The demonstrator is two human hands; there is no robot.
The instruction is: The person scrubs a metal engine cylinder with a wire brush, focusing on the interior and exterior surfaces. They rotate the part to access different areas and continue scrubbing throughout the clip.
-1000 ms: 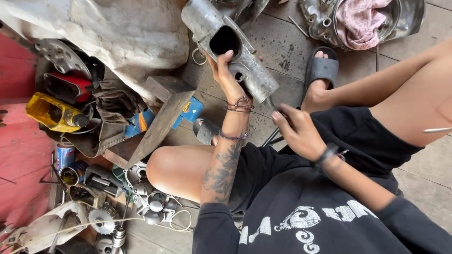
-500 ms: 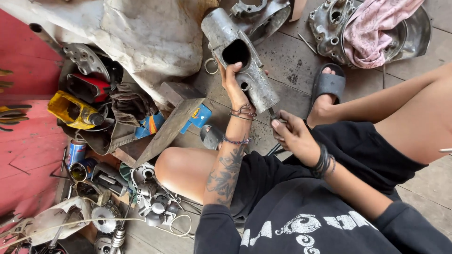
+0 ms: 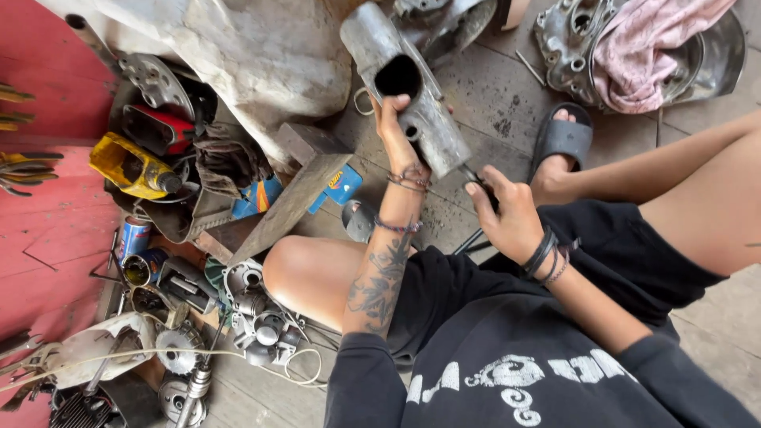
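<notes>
Gripping a grey metal engine casing (image 3: pixel 412 87) with the left hand (image 3: pixel 394 131), fingers wrapped round its near side, thumb at the rim of the large dark round opening. Casing held up off the concrete floor (image 3: pixel 507 103), tilted, far end toward the upper left, near end down toward the right. Right hand (image 3: pixel 507 214) closed narrowly round a thin dark tool (image 3: pixel 476 178), tip touching the casing's lower end; kind of tool too small to tell. Bracelets on both wrists, a tattoo along the left forearm. Seated low, bare left knee (image 3: pixel 309 273) forward, a foot in a black slide sandal (image 3: pixel 563 139) planted just right of the casing.

Far right: another engine cover (image 3: pixel 567 47) with a pink rag (image 3: pixel 650 47) draped over it. Far left of the casing: a dirty whitish sheet (image 3: pixel 254 55) over a bulky shape. Left, by the red wall (image 3: pixel 47 230): a yellow oil bottle (image 3: pixel 131 166) lying on its side, a wooden block (image 3: pixel 297 194) leaning across the clutter, a small tin can (image 3: pixel 136 235). Near left: gears and small engine parts (image 3: pixel 254 317) heaped together, a pale cord (image 3: pixel 158 357) trailing across them.
</notes>
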